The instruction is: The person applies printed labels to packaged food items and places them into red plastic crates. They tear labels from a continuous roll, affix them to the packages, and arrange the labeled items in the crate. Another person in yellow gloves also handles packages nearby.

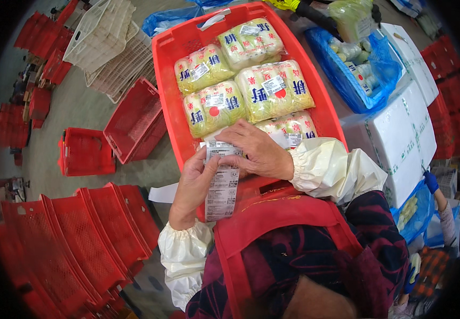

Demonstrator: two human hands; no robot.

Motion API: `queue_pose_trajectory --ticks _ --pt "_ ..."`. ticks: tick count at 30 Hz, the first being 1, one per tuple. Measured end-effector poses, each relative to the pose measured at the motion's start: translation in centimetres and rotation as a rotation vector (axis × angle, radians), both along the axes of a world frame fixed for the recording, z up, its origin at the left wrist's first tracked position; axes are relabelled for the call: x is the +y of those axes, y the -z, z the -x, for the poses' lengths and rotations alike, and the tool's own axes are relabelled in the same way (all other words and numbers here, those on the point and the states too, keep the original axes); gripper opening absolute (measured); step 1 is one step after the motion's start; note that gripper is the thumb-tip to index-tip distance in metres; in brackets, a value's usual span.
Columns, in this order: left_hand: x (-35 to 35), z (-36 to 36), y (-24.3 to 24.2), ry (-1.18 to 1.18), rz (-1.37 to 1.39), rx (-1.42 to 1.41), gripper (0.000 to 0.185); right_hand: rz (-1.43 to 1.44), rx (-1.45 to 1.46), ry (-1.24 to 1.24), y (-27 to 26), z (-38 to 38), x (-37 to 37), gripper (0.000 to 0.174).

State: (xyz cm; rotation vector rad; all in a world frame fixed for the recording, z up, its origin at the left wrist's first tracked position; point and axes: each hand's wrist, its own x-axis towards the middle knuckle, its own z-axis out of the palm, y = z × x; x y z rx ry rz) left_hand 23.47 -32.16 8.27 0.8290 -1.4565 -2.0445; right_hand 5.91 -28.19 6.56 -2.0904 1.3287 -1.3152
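My left hand (194,179) grips a long strip of printed white labels (222,195), which hangs down toward my red apron (277,219). At the strip's upper end, the fingers and thumb of my right hand (259,151) close on its edge. Both hands are over the near end of a red plastic crate (169,107). In the crate lie several clear bags of pale napa cabbage, among them a large middle bag (269,107) and a left bag (198,115), with white stickers on them. A nearer bag (285,124) is partly hidden by my right hand and sleeve.
Red crates (82,223) stand stacked at left, with white crates (98,36) behind. At right are white foam boxes (397,139) and a blue-lined box (387,75) of bagged produce. A co-worker's dark-gloved hand (325,22) holds a bag (351,20) above it.
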Motion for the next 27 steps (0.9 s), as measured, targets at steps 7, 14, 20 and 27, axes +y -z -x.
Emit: queue_pose_trajectory --ticks 7,14,20,27 --pt "0.3 -0.3 0.4 0.064 0.063 -0.176 0.025 0.021 0.148 0.035 0.7 0.8 0.8 0.037" --pt "1.9 0.6 0.7 0.046 0.007 -0.157 0.018 0.047 0.180 0.087 0.9 0.3 2.6 0.021" --pt "2.2 1.3 0.8 0.104 0.160 -0.255 0.015 -0.038 0.123 0.109 1.2 1.6 3.7 0.017" --pt "2.8 1.9 0.5 0.007 0.036 -0.113 0.015 0.025 0.016 0.137 0.3 1.4 4.2 0.014"
